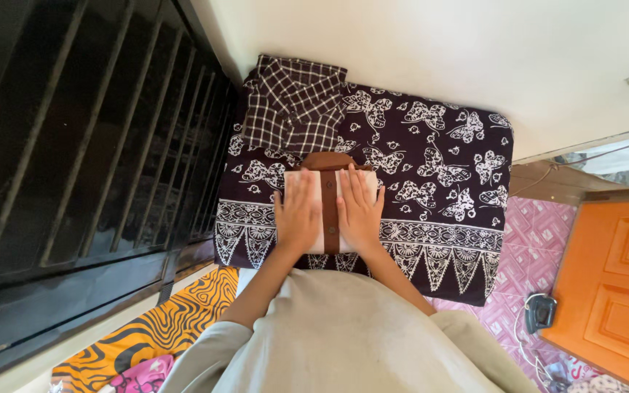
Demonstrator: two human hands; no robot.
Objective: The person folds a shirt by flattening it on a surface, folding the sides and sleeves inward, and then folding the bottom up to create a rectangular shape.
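A folded white shirt with a brown collar and brown button strip (330, 191) lies on a dark cloth printed with white butterflies (438, 167). My left hand (297, 215) rests flat on the shirt's left half, fingers spread. My right hand (359, 211) presses flat on its right half, beside the brown strip. Both palms face down and grip nothing. A folded dark checked shirt (293, 105) lies just beyond, at the far left of the cloth.
A black barred grille (89, 145) runs along the left. A white wall (438, 51) stands behind the cloth. An orange panelled door (613, 284) is at right, above pink patterned flooring with a small black device and cable (540, 311). Orange patterned fabric (161, 327) lies lower left.
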